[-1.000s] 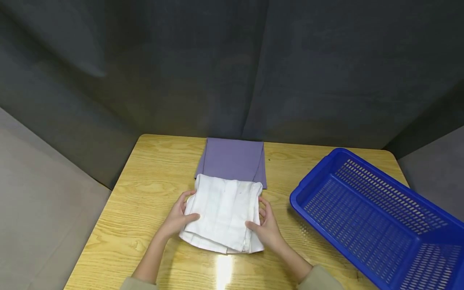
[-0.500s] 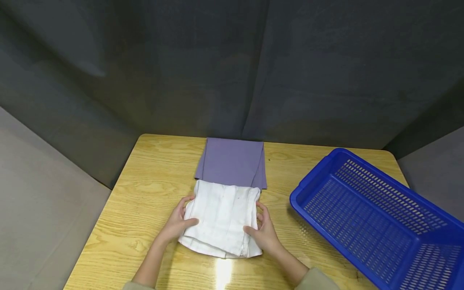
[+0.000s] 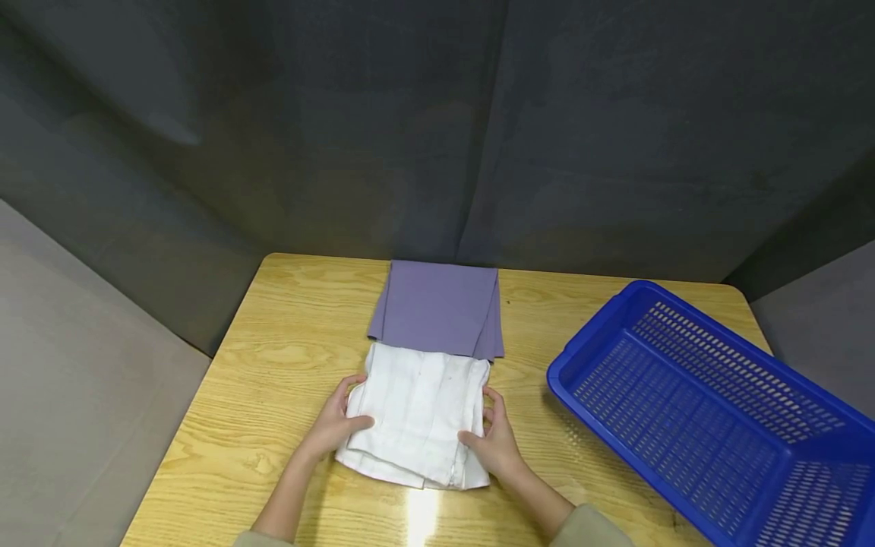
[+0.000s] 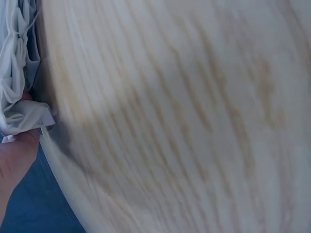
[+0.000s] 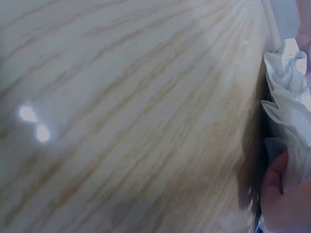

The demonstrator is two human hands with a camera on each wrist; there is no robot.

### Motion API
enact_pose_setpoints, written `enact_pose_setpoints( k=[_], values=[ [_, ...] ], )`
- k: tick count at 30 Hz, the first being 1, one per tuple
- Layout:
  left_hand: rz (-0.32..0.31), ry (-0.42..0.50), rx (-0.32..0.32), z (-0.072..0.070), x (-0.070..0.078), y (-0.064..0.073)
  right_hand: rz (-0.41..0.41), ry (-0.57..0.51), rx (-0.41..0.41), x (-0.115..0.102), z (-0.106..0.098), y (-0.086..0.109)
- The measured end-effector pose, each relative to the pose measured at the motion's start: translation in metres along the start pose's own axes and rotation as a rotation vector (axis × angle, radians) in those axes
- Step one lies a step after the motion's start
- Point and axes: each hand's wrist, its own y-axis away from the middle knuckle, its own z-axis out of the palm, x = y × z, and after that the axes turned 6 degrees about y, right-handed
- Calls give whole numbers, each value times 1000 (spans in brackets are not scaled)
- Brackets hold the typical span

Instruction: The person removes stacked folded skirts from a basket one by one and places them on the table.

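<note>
A folded white garment (image 3: 417, 414) lies in layers near the front middle of the table in the head view. My left hand (image 3: 335, 422) grips its left side, thumb on top and fingers along the outer edge. On the opposite side, my right hand (image 3: 500, 441) holds it in a like way. The left wrist view shows the garment's crumpled edge (image 4: 17, 63) with part of my left hand (image 4: 17, 158) at it. Stacked folds (image 5: 286, 116) appear at the right of the right wrist view, against my right hand (image 5: 286, 204). Some fingers are hidden by the cloth.
A folded purple cloth (image 3: 440, 304) lies just behind the white garment. To the right stands a blue perforated plastic basket (image 3: 677, 433). The wooden table (image 3: 287, 327) ends at a dark curtain (image 3: 383, 137) behind.
Both hands have drawn the white garment a little toward the front of the table, so more of the purple cloth shows. The basket and purple cloth have stayed put.
</note>
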Motion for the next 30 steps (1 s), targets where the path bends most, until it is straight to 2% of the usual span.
enact_pose_setpoints(
  k=[6,11,16,21,26,30],
  values=[
    [1,-50,58,5,-4,0,14,32,19,2,1,-1],
    [-11,-73,120,9,-4,0,8,103,32,3,0,-2],
    [3,-92,175,12,-4,0,2,178,44,4,-3,-3],
    [25,-108,188,11,-6,-1,-3,240,52,5,-4,-5],
    [4,-87,186,8,-10,-2,-7,325,48,3,-6,-4],
    [-11,-136,203,9,-8,0,3,424,40,0,-7,-4]
  ],
)
